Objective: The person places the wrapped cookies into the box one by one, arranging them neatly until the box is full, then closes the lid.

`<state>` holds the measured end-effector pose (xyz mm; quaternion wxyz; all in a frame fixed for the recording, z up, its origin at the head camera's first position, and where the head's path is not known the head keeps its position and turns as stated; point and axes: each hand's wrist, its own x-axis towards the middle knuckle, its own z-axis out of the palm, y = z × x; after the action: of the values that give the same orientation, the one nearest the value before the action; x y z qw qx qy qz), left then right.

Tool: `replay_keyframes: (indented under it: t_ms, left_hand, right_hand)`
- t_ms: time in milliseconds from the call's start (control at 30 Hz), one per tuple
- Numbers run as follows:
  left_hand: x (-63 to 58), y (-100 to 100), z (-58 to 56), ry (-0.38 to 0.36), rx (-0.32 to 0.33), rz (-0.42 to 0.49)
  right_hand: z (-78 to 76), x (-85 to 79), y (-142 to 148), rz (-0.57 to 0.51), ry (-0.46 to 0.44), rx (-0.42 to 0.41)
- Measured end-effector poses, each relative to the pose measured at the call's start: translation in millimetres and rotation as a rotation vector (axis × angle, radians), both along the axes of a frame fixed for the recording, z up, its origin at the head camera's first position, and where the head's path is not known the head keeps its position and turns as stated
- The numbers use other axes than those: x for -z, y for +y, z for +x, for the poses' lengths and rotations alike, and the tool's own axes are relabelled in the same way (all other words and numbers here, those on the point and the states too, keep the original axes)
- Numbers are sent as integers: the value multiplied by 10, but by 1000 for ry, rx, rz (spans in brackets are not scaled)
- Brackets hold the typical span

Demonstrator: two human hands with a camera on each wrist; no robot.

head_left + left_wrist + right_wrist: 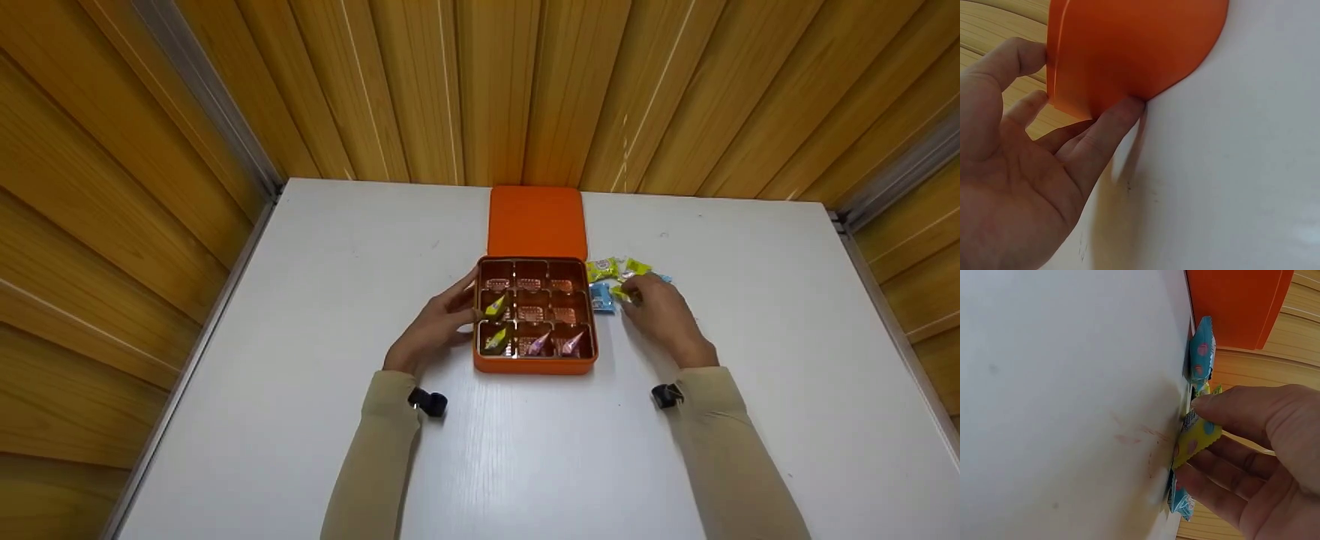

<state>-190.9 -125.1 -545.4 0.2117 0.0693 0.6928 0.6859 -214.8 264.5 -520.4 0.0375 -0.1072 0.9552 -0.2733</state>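
An orange tin (536,365) with a brown divided tray stands on the table in the head view. Yellow candies (496,341) sit in its left column, front and middle compartments. Two pink candies (572,344) fill the front row's middle and right compartments. My left hand (439,322) rests its fingers against the tin's left side, near the rim and the bottom edge. To the right of the tin, my right hand (664,315) pinches a yellow wrapped candy (1199,436) between thumb and fingers, close to the table. Blue candies (1202,351) lie beside it.
The tin's orange lid (537,223) is folded back behind it toward the wood-panelled wall (495,90). A small pile of yellow (602,269) and blue wrapped candies (602,298) lies along the tin's right side, on the white table (360,247).
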Motion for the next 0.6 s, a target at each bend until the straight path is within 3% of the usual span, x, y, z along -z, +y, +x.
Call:
replay_keyframes:
  t_ms: [233, 600]
  left_hand:
    - [-2, -7, 3, 23, 9, 6]
    - [12, 0, -8, -8, 4, 24]
  right_hand:
    - [13, -24, 5, -5, -8, 28]
    - [9, -44, 26, -5, -4, 42]
